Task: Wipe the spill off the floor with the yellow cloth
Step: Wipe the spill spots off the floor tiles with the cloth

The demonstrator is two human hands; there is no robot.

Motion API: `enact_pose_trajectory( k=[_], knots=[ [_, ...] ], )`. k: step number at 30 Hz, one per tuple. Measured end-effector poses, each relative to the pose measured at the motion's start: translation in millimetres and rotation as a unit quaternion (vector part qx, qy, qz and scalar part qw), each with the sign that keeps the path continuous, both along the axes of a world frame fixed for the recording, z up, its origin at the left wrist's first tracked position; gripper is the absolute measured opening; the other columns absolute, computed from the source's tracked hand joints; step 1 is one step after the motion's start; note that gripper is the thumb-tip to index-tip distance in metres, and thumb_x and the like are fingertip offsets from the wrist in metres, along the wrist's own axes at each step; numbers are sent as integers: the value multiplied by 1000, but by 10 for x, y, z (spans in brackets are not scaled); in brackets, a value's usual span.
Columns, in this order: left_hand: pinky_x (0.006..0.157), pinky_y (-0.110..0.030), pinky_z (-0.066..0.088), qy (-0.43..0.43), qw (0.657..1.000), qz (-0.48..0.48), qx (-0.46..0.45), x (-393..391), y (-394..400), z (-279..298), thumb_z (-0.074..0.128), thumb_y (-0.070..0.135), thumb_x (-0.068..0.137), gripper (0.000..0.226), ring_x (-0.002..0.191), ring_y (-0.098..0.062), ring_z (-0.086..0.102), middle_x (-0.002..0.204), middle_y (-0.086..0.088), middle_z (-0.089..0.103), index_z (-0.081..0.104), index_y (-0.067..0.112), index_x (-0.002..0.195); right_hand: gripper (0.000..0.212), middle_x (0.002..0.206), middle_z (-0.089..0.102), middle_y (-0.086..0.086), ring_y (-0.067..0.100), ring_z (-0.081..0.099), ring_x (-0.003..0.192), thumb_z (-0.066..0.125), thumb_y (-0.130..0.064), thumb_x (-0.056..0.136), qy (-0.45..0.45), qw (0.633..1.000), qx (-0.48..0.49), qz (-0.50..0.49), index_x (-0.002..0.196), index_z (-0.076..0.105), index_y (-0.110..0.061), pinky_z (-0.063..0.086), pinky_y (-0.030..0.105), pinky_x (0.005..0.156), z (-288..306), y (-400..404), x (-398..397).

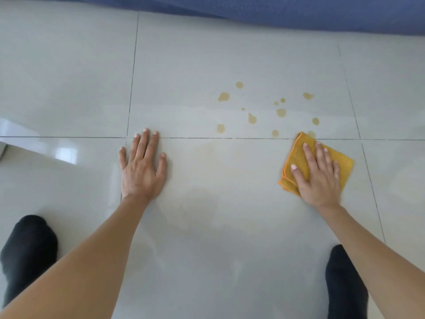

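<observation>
yellow cloth [299, 155] pressed flat under right hand [318, 178], beside spill [253, 118].

The glossy pale grey tiled floor [207, 65] has thin dark grout lines. On it lie scattered yellowish-brown liquid drops [252, 118], a folded square yellow cloth with orange stitched edge [299, 153] near the closest drops, a flat bare left hand [142, 166], and two black-socked feet [27, 249].
</observation>
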State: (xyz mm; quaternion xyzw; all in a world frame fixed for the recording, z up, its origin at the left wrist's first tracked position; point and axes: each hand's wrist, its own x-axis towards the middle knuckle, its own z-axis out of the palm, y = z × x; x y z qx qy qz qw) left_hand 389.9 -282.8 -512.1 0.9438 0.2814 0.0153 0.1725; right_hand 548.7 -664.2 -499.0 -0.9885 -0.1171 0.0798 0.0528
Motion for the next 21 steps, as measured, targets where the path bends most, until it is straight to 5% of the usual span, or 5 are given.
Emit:
enact_pose_trajectory(
  k=[5, 12, 21],
  knots=[
    [118, -46, 2, 1, 1000, 3, -1, 8, -2, -1, 25, 44, 95, 57, 148, -15, 10, 160, 8, 15, 20, 32, 151, 76, 164, 8, 1, 22, 8, 151, 18, -66, 87, -2, 999, -4, -36, 155, 16, -31, 8, 52, 120, -21, 371, 220],
    [118, -46, 4, 5, 1000, 2, -2, 15, -13, 37, 24, 45, 95, 58, 148, -16, 11, 160, 7, 16, 21, 31, 151, 68, 164, 8, -8, 14, 10, 151, 27, -65, 92, 0, 995, 0, 103, 153, 16, -40, 8, 43, 120, -51, 162, -349],
    [117, -46, 5, 5, 1000, 2, 2, 15, -17, 31, 25, 44, 95, 57, 147, -17, 13, 160, 7, 17, 22, 31, 151, 73, 164, 8, -2, 21, 7, 151, 21, -67, 87, 5, 999, 4, -41, 153, 15, -37, 7, 49, 119, -14, -97, 255]
  ],
)
